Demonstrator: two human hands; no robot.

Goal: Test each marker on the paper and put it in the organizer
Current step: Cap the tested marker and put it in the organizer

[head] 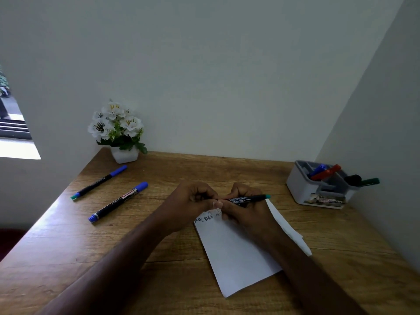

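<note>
You held a slim black marker with a teal end (250,198) level above the top of the white sheet of paper (236,253) on the wooden counter (172,173). Your right hand (246,210) had its fingers curled round the barrel; your left hand (193,202) pinched its near end, which the fingers hid. The writing on the paper was partly covered.

Two markers (99,182) (118,201) are laid left of the hands (225,205), a flowerpot (125,154) behind them; the organizer (322,186) is set to the right, the paper (236,253) underneath.
</note>
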